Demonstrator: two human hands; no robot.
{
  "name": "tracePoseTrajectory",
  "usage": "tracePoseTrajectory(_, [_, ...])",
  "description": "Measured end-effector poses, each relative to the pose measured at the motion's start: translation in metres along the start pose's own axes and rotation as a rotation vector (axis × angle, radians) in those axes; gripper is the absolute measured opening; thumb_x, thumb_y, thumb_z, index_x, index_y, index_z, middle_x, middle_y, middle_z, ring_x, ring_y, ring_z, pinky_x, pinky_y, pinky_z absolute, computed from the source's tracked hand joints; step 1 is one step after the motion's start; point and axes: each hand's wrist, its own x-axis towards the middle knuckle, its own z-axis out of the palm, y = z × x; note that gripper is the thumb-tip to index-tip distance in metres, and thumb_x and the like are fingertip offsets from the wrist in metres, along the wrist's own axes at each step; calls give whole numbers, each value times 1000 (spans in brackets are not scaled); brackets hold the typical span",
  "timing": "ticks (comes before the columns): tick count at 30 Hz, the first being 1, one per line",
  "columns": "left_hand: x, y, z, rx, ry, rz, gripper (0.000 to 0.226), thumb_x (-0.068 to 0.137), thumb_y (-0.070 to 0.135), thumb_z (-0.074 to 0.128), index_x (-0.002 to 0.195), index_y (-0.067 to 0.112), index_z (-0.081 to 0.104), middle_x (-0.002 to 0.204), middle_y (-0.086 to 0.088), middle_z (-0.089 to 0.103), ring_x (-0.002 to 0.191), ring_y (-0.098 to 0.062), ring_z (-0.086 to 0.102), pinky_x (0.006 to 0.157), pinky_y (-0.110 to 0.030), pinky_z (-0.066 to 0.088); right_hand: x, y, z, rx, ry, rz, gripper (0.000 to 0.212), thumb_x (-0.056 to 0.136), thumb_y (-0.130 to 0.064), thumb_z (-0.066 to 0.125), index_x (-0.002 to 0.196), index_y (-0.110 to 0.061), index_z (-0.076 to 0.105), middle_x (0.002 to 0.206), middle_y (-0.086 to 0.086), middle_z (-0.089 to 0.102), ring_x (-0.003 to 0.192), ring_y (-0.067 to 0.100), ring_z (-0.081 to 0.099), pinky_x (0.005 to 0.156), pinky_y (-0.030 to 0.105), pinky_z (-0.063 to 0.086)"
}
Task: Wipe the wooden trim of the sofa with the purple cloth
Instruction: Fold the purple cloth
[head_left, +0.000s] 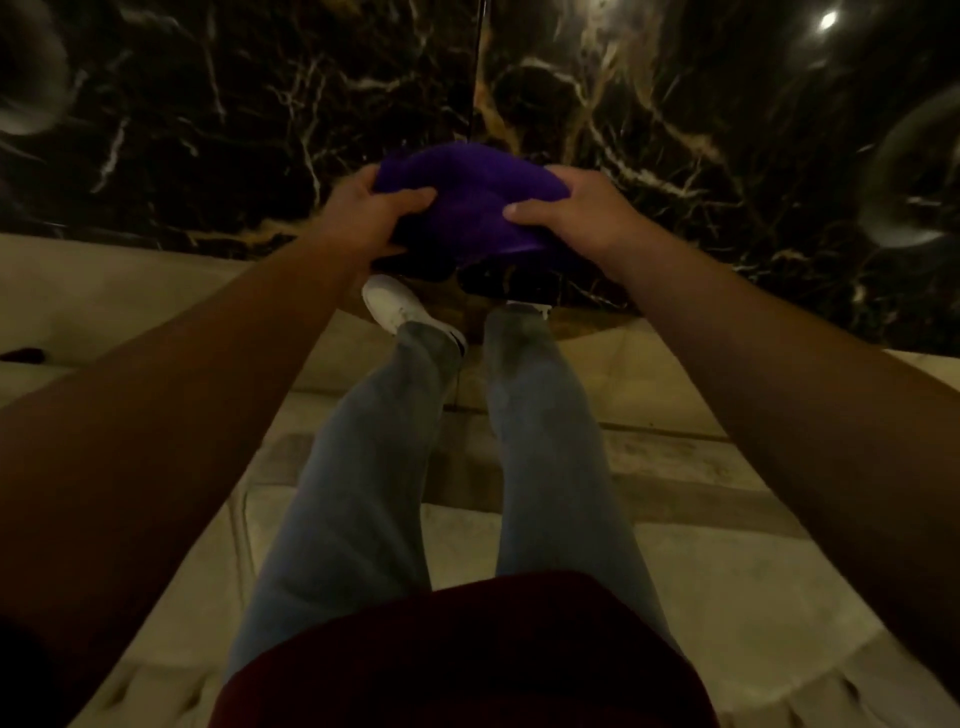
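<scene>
A bunched purple cloth is held out in front of me at arm's length, above my feet. My left hand grips its left side with the thumb across the top. My right hand grips its right side the same way. Both arms are stretched forward. Below the cloth are my legs in blue jeans and a white shoe. No sofa or wooden trim shows in this view.
A glossy black marble wall with white and gold veins fills the upper half, with a vertical seam down the middle. The floor is pale beige tile with darker bands. A lamp's reflection glints top right.
</scene>
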Motion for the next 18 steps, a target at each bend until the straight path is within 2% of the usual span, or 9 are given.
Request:
tracePoseTrajectory(2, [15,-2,3,35,30,0,56,89,28,75,140,24,52,131,4,61,120,-18,61,96,-36,57,13,-5,-5,-58,25,-21,23,82,-37,83,100,-37,69,103,-12,73,96,7,68,80,26,53])
tracePoseTrajectory(5, [33,-4,6,147,78,29,58,86,36,77,139,21,56,131,1,65,120,-20,63,102,-41,55,28,-1,-8,-131,102,-26,29,85,-38,82,110,-29,69,98,-12,69,93,6,66,74,23,50])
tracePoseTrajectory(8, [47,-4,8,239,123,45,55,83,38,79,132,21,62,125,0,69,115,-20,66,103,-42,55,40,4,-10,-264,148,-18,35,86,-42,80,114,-24,71,100,-4,69,93,15,65,79,26,48])
tracePoseTrajectory(11, [54,-5,11,287,180,59,56,84,39,79,133,20,62,121,2,68,115,-18,65,100,-34,54,46,7,-8,-409,143,9,34,89,-45,75,115,-22,70,103,0,64,95,18,61,79,27,42])
tracePoseTrajectory(15, [55,-9,8,378,265,52,64,83,45,78,137,19,56,135,-4,62,121,-21,60,103,-38,52,44,12,-6,-545,192,25,46,89,-51,72,125,-22,67,116,4,68,104,24,63,82,35,48])
tracePoseTrajectory(18, [54,-12,5,421,331,38,67,82,48,79,136,19,55,137,-5,60,123,-23,60,98,-34,52,43,14,-7,-589,225,71,56,87,-58,73,129,-22,66,124,6,68,113,27,64,87,38,50])
